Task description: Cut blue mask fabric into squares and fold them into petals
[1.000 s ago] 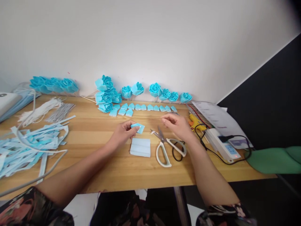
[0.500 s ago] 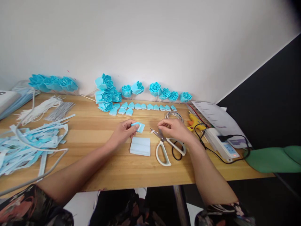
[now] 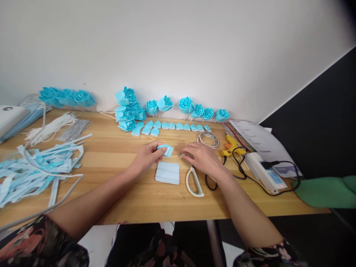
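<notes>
My left hand (image 3: pixel 146 157) pinches a small folded light-blue piece (image 3: pixel 166 150) just above the wooden table (image 3: pixel 116 193). Below it lies a stack of light-blue squares (image 3: pixel 167 172). My right hand (image 3: pixel 201 158) lies over the white-handled scissors (image 3: pixel 194 182), fingers curled down over the blades; one handle loop shows beneath the hand. Whether the fingers grip the scissors is not clear.
Blue fabric roses (image 3: pixel 164 104) line the wall, with a row of folded blue petals (image 3: pixel 178 126) in front. Blue strips (image 3: pixel 36 163) and white elastic (image 3: pixel 47 128) lie at left. A wire coil (image 3: pixel 208 138), yellow glue gun (image 3: pixel 230 145), power strip (image 3: pixel 267 173) and papers (image 3: pixel 256 137) sit at right.
My right hand has come down and left from above the table onto the scissors, covering the blades. My left hand keeps the blue piece almost still.
</notes>
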### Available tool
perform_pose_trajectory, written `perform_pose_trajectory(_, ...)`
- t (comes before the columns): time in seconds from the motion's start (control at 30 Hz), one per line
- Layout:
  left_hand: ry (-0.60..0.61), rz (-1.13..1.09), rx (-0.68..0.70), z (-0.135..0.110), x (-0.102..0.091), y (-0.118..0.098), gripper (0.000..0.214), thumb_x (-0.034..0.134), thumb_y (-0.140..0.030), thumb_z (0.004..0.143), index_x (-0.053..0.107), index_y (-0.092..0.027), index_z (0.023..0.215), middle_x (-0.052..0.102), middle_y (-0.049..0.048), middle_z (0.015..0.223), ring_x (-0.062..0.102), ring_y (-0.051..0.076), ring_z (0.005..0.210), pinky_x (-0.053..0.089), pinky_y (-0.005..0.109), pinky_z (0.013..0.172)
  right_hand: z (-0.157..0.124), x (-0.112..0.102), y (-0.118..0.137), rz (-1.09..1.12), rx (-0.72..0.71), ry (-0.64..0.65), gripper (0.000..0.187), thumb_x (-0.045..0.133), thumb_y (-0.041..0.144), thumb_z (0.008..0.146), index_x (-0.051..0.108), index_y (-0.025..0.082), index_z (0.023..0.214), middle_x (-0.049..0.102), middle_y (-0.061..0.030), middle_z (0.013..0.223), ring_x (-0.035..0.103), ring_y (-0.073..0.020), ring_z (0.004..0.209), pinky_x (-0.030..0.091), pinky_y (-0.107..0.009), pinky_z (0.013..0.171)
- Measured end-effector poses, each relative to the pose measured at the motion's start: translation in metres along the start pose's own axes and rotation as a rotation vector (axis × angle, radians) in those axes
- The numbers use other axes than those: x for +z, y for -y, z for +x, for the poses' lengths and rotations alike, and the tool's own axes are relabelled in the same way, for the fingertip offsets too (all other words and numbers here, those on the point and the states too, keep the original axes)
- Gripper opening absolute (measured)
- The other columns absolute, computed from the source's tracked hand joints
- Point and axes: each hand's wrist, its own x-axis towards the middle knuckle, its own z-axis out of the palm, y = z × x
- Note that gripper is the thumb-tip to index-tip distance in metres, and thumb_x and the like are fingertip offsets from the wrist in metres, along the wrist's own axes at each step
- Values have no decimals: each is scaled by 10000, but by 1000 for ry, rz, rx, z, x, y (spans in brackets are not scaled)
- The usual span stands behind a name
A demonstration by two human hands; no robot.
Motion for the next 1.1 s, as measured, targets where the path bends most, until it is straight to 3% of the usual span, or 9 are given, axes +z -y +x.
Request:
perform_pose_trajectory(0.33, 5, 5, 12, 0, 0, 1, 294, 628, -432, 754, 556, -148, 730, 510, -40, 570, 452, 85, 507, 364, 214, 518, 3, 5, 7, -91, 77, 71, 81, 608, 239, 885, 677, 209, 916, 685, -31, 902, 614, -204, 900, 394, -282, 706)
perform_pose_trajectory(0.87, -9, 8, 1, 0, 0, 2, 302, 644, -442, 736, 576, -148, 749, 512, -43, 559, 461, 85, 505, 363, 207, 511, 2, 3, -2, 55, 267, 50, 148, 562, 235, 914, 695, 225, 851, 726, -5, 874, 648, -171, 815, 360, -245, 655)
perform_pose_trajectory(1.1, -3, 12, -17, -1, 1, 0, 327, 649, -461, 728, 574, -144, 756, 525, -37, 565, 458, 85, 510, 362, 208, 521, 5, 3, -2, 109, 366, 93, 169, 520, 208, 917, 652, 208, 811, 707, -5, 736, 626, -154, 693, 331, -233, 604)
